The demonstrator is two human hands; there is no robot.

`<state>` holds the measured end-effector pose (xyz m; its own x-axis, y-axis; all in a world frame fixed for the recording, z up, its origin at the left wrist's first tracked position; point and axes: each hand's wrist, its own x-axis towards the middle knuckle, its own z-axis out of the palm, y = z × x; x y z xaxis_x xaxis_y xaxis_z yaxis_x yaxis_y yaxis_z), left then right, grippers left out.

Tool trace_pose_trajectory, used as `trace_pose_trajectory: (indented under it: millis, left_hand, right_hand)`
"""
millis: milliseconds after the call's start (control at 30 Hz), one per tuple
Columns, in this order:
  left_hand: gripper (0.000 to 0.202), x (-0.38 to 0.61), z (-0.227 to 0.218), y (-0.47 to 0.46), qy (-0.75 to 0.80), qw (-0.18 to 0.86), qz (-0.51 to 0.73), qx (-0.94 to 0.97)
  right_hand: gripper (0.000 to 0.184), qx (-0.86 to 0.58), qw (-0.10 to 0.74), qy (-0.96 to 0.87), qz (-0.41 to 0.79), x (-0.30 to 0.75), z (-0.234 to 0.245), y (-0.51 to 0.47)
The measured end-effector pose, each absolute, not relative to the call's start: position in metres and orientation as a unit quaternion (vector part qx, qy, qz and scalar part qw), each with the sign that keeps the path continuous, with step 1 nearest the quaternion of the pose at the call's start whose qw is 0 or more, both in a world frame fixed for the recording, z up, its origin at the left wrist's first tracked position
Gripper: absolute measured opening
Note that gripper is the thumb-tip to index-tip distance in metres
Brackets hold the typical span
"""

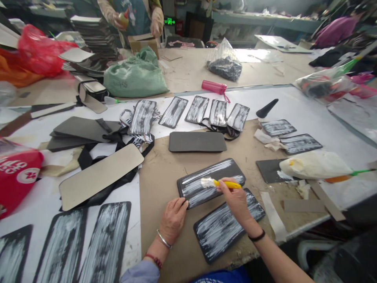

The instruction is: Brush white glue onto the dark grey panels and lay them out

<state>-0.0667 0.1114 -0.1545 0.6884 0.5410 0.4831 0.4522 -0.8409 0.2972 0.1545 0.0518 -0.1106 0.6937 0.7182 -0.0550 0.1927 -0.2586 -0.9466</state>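
A yellow brush (219,183) is gripped in the right hand (235,200) and laid on a dark panel (226,169) on the table (160,173), pinned by the flat left hand (173,218). It is half-streaked (the nearer panel (226,230) fully), while one plain panel (197,141) lies uncoated.

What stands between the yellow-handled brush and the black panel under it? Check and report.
Nothing visible. The right hand holds the yellow-handled brush with its white-coated bristles touching the black panel. The left hand rests on the panel's near left corner, clear of the bristles.
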Motion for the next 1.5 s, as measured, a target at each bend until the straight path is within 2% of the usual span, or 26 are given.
trace_pose_trajectory:
  millis: [133,267,333,467,600,700,867,1033,1100,1167,1333,1500]
  left_hand:
    - [0.024,-0.068,-0.154,0.111,0.261,0.064,0.281,0.921]
    - [0.023,-0.067,-0.154,0.108,0.265,0.070,0.283,0.919]
    - [0.022,-0.065,-0.155,0.107,0.264,0.068,0.295,0.916]
    - [0.018,-0.063,-0.161,0.109,0.247,0.041,0.314,0.916]
    - [0.019,-0.065,-0.167,0.112,0.234,0.033,0.322,0.917]
    - [0.020,-0.066,-0.167,0.112,0.236,0.043,0.320,0.916]
    - [0.021,-0.065,-0.166,0.109,0.252,0.069,0.315,0.912]
    - [0.022,-0.064,-0.171,0.105,0.277,0.092,0.315,0.903]
    - [0.023,-0.064,-0.172,0.102,0.299,0.114,0.306,0.897]
    - [0.025,-0.063,-0.172,0.098,0.336,0.147,0.291,0.884]
    - [0.040,-0.054,-0.175,0.087,0.502,0.273,0.244,0.784]
    - [0.040,-0.046,-0.181,0.085,0.571,0.371,0.250,0.688]
  right_hand:
    - [0.038,-0.811,0.487,-0.303,0.117,0.228,-0.098,0.034]
    - [0.029,-0.803,0.404,-0.433,-0.058,0.256,-0.093,0.035]
    - [0.025,-0.773,0.377,-0.501,-0.093,0.248,-0.098,0.038]
    - [0.019,-0.736,0.335,-0.587,-0.045,0.202,-0.104,0.036]
    - [0.018,-0.680,0.377,-0.627,0.045,0.178,-0.091,0.026]
    - [0.019,-0.688,0.378,-0.619,0.008,0.199,-0.086,0.019]
    - [0.017,-0.724,0.308,-0.614,-0.064,0.208,-0.103,0.010]
    - [0.018,-0.662,0.375,-0.645,0.074,0.148,-0.091,0.012]
    - [0.019,-0.646,0.407,-0.639,0.092,0.145,-0.083,0.014]
    - [0.020,-0.656,0.414,-0.629,0.053,0.158,-0.082,0.019]
    - [0.018,-0.691,0.360,-0.626,-0.036,0.172,-0.101,0.034]
    - [0.018,-0.622,0.387,-0.672,0.107,0.118,-0.092,0.033]
